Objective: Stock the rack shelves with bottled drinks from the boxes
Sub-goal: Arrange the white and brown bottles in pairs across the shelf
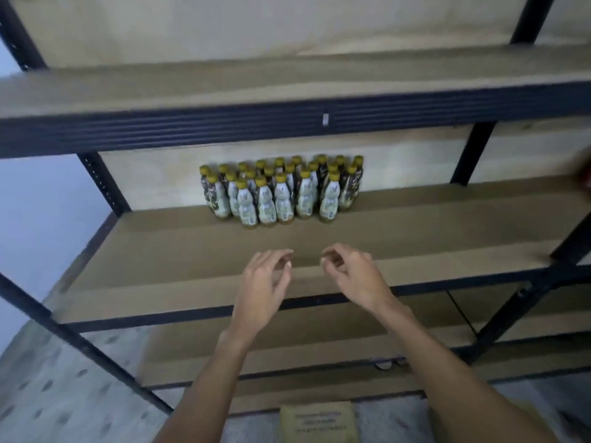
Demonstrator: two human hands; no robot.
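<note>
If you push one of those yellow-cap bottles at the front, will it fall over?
Probably, if pushed near the cap: the front bottle looks tall and narrow, so it may tip. It would likely lean into the other bottles packed close behind rather than fall flat. Its pinched-in shape should be easy to grip.

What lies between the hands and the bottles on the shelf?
Only bare shelf, as the head view shows, between left hand, right hand and bottles.
</note>
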